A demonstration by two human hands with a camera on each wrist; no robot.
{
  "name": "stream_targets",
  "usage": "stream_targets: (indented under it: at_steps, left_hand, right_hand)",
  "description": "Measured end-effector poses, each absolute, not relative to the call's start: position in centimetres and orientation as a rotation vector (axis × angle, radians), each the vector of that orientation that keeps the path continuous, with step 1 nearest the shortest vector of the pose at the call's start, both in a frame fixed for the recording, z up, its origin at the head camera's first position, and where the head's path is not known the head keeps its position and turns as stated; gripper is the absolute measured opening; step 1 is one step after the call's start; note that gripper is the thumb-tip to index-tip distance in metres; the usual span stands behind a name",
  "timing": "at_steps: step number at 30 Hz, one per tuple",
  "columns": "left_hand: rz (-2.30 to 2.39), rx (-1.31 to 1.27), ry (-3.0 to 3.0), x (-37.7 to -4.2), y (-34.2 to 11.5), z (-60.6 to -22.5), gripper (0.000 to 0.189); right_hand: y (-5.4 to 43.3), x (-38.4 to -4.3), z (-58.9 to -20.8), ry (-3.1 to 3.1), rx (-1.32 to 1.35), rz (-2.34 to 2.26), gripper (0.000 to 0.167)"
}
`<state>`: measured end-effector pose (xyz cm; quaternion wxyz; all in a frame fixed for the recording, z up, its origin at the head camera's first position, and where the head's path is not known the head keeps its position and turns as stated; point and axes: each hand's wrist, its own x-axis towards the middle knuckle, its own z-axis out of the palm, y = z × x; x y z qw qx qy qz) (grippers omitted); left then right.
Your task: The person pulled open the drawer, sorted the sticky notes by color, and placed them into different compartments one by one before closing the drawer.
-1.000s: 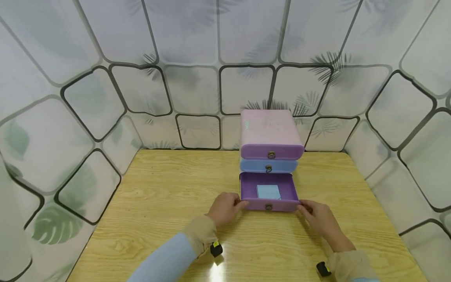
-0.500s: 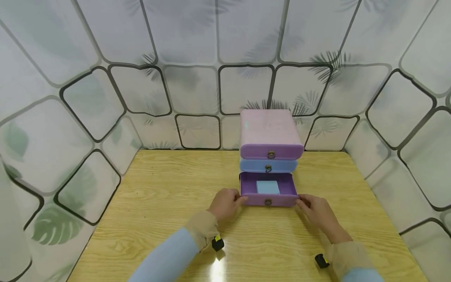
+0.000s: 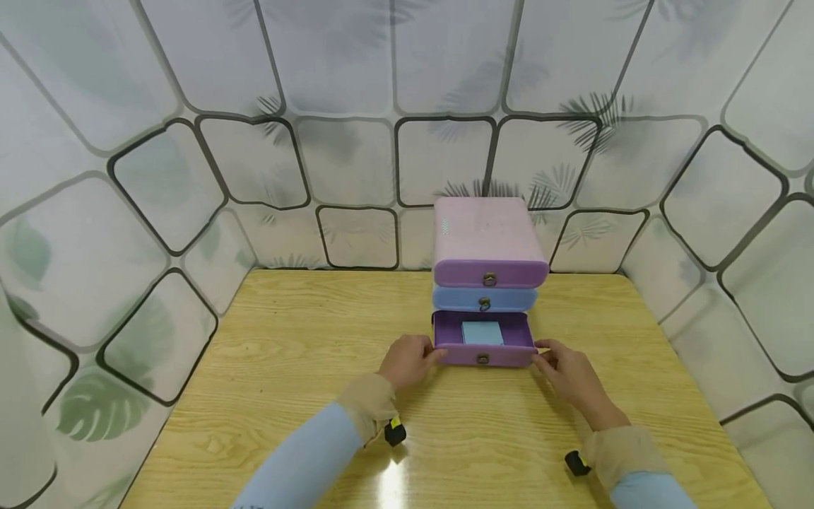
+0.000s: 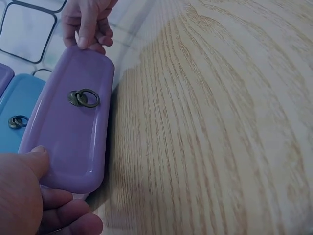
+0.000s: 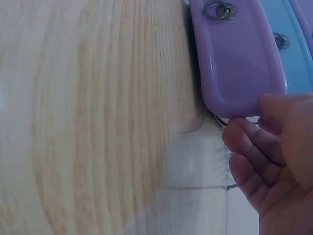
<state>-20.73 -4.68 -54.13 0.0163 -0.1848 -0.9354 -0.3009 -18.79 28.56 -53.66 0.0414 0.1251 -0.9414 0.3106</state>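
Observation:
The bottom purple drawer (image 3: 454,355) of a small drawer cabinet (image 3: 486,230) stands partly pulled out. Inside it lies a light-blue square pad (image 3: 482,333), perhaps sticky notes. My left hand (image 3: 409,362) grips the drawer's left end, its thumb on the purple front (image 4: 73,132) and its fingers curled behind the edge. At the right end, my right hand (image 3: 570,375) pinches the corner in the same way; the right wrist view shows its thumb (image 5: 276,105) against the front. A metal ring pull (image 4: 88,98) hangs between the hands, untouched.
Above the open drawer are a blue drawer (image 3: 458,300) and a purple top drawer (image 3: 461,274), both pushed in. The cabinet stands on a wood-grain table (image 3: 305,325), near the patterned wall covering (image 3: 356,170) at the back.
The bottom drawer has slid inward toward the cabinet, with both hands moving along on its ends. The blue pad has moved back with it.

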Motion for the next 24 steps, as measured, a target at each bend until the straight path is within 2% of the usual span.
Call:
stream_targets:
  at_steps: [7,15,24]
  left_hand:
    - [-0.947,-0.606,-2.962,-21.2,-5.3,-52.4,0.038]
    - [-0.742,-0.607,-2.703,-23.4,-5.5,-46.7,0.033]
    - [-0.526,-0.712,-2.413,-26.2,-4.3,-40.8,0.047]
  right_hand:
    - [28.5,-18.8,-53.8,-2.822,0.467,0.977,0.021]
    - [28.5,-18.8,-53.7,-2.820,0.480,0.914,0.012]
    - [28.4,-18.8,-53.9,-2.824,0.464,0.926,0.012]
